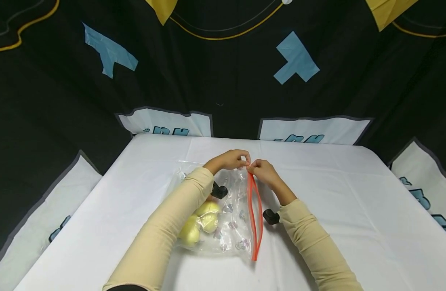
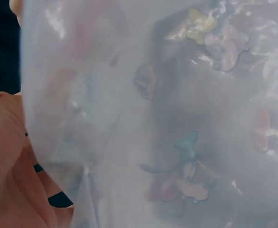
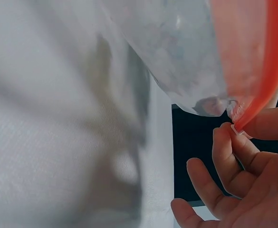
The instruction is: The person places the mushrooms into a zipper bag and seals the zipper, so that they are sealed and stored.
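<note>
A clear zip bag with an orange-red zip strip lies sideways over the table, its mouth to the right. Several round yellow things, perhaps fruit or onions, show through the plastic. At the strip's far end, my left hand pinches the bag's corner. Close beside it, my right hand pinches the end of the strip, where a small whitish slider shows between thumb and forefinger. Its other fingers are spread. Printed plastic fills most of the left wrist view, with my left palm at the left edge. Nearer me, the strip's two edges bow apart.
A white cloth covers the table. Behind hangs a black curtain with blue tape pieces and white printed panels. Black wrist cameras sit beneath my forearms.
</note>
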`<state>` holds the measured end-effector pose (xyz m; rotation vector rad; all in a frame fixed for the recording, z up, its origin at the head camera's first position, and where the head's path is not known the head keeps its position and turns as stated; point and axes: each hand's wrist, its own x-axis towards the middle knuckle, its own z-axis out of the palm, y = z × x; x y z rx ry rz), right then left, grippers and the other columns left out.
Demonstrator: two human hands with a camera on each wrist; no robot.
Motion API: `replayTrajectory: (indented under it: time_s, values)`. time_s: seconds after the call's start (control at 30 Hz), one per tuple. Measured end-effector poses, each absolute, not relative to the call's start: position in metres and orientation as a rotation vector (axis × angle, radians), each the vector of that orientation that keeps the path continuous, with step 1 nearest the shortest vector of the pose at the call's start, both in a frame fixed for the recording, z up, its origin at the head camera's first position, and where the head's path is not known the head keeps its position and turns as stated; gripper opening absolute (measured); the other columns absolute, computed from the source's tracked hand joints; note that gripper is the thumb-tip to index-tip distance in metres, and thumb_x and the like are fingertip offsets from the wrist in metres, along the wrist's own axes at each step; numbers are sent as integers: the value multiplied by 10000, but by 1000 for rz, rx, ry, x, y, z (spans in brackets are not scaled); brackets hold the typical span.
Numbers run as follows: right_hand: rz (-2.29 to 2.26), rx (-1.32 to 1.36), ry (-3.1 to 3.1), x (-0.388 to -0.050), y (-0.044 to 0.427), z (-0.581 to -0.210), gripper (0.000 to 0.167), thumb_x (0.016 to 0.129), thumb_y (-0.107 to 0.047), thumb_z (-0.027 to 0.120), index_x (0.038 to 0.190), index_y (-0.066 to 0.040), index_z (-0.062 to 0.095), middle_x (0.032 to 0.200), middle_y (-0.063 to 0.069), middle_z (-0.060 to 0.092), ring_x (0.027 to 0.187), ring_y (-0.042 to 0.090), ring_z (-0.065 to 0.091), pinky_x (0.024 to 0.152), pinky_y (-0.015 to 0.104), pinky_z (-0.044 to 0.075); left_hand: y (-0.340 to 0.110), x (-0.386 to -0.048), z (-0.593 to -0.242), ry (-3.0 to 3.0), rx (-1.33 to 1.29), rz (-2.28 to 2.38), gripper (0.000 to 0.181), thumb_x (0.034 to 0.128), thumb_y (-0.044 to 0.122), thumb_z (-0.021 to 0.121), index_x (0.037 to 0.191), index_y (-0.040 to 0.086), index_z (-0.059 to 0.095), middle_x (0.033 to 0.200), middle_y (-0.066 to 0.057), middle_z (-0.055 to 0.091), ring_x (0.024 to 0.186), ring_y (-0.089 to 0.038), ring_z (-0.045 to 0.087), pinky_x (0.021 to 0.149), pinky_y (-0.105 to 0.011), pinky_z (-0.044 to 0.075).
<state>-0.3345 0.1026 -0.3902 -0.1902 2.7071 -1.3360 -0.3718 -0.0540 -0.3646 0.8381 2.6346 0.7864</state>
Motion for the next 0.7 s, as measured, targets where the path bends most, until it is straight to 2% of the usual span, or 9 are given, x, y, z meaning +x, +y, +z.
replayTrajectory:
  time_s: [0.23, 0.33, 0.4, 0.47, 0.7]
  values:
    - [-1372, -163, 2712, -333, 102, -390, 229, 853, -229, 537, 865, -10, 601, 899, 95, 592, 825, 190, 502, 672, 258, 366, -51, -372, -363, 2681, 883, 712, 77, 925, 149, 517, 946, 106, 577, 804, -48, 609, 753, -135, 576, 623, -200, 405]
    - [-1408, -128, 2694, -331, 103, -390, 225, 862, -224, 521, 867, -10, 591, 923, 109, 603, 853, 196, 526, 682, 255, 376, -47, -371, -362, 2736, 842, 654, 69, 929, 171, 511, 948, 141, 571, 754, -19, 597, 721, -124, 544, 770, -330, 423]
    - [-1430, -95, 2678, -331, 104, -390, 217, 866, -222, 511, 867, -17, 582, 931, 108, 600, 869, 201, 529, 693, 258, 378, -44, -371, -362, 2770, 796, 623, 70, 934, 194, 504, 950, 165, 566, 729, 5, 581, 706, -121, 522, 856, -462, 388]
    - [-1446, -70, 2663, -329, 104, -390, 204, 868, -213, 500, 854, -24, 572, 914, 96, 595, 866, 200, 530, 695, 260, 378, -42, -371, -363, 2796, 737, 609, 79, 935, 228, 500, 953, 181, 562, 728, 10, 574, 712, -131, 508, 889, -583, 326]
    - [-1271, -138, 2786, -300, 98, -390, 173, 842, -191, 487, 735, -65, 540, 704, 38, 502, 642, 171, 435, 573, 247, 337, -49, -377, -362, 2880, 545, 599, 132, 932, 289, 489, 974, 182, 553, 919, -34, 605, 995, -233, 485, 942, -590, 295]
